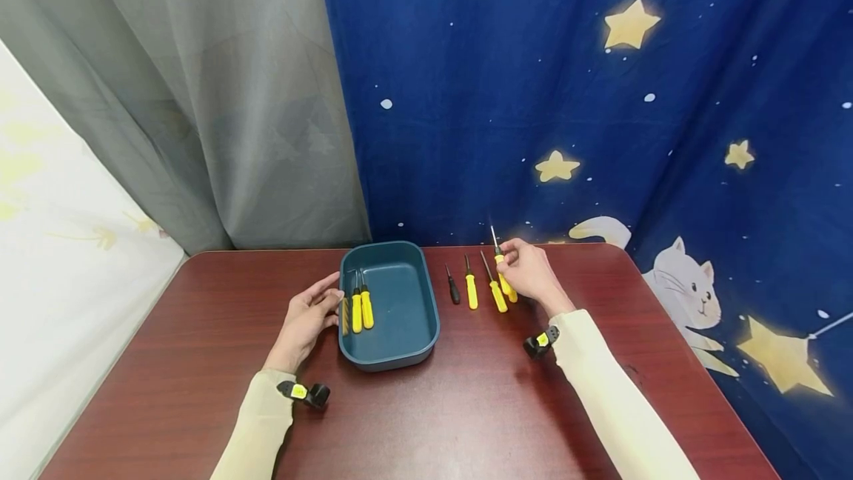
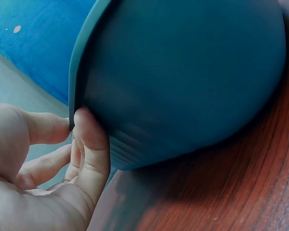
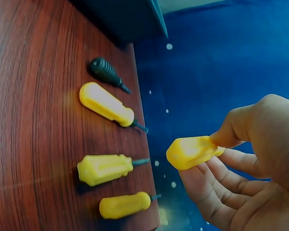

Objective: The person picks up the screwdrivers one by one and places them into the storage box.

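Observation:
My left hand (image 1: 305, 323) pinches the left rim of a dark blue rectangular bin (image 1: 403, 358) between thumb and fingers; the left wrist view shows the thumb on one side of the rim and the fingertips on the other. Inside the bin lie two yellow-handled tools (image 1: 367, 310) with thin shafts, side by side near the left wall. In my right hand (image 1: 529, 272) is a yellow-handled screwdriver (image 3: 190, 153), held by thumb and fingers, its shaft pointing up and away in the head view. Below it a similar yellow-handled screwdriver (image 3: 125, 205) rests on the table.
Left of my right hand, a small black-handled screwdriver (image 1: 454, 290) and two yellow-handled screwdrivers (image 1: 472, 293) lie in a row between bin and hand. The dark red wooden table (image 1: 426, 428) ends at its back edge against a blue star curtain (image 1: 480, 132) and a grey curtain (image 1: 266, 132).

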### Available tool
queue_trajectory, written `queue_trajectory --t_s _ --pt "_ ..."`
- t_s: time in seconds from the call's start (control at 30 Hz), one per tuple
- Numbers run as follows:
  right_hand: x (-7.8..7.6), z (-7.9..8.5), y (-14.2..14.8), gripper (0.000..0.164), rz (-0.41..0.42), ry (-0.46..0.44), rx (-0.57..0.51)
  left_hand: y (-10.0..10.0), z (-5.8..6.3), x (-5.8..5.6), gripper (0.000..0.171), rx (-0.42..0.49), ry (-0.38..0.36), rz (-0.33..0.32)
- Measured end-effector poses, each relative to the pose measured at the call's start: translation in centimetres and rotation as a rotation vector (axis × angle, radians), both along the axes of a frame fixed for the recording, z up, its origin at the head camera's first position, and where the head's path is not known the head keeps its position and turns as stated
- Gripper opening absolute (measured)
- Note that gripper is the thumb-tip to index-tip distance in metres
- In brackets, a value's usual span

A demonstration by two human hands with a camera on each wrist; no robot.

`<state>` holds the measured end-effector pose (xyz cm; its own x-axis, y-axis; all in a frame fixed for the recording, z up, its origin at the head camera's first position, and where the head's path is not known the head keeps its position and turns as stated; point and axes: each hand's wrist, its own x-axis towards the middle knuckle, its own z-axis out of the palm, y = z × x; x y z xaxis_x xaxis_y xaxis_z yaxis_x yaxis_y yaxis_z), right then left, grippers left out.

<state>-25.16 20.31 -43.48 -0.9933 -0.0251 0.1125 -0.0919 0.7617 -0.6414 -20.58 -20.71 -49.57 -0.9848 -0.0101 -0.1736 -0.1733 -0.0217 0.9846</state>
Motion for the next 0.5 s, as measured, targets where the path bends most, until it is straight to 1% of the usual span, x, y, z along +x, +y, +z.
queue_trajectory --t_s 0.23,0.5 --pt "0.1 0.2 -1.2 0.036 0.014 -0.010 -0.019 0.0 0.0 -0.1 0.050 0.007 0.006 -0.002" --pt "0.1 0.3 -2.6 0.033 0.050 0.013 -0.022 -0.1 -0.1 -0.1 0.050 0.014 -0.009 0.002"
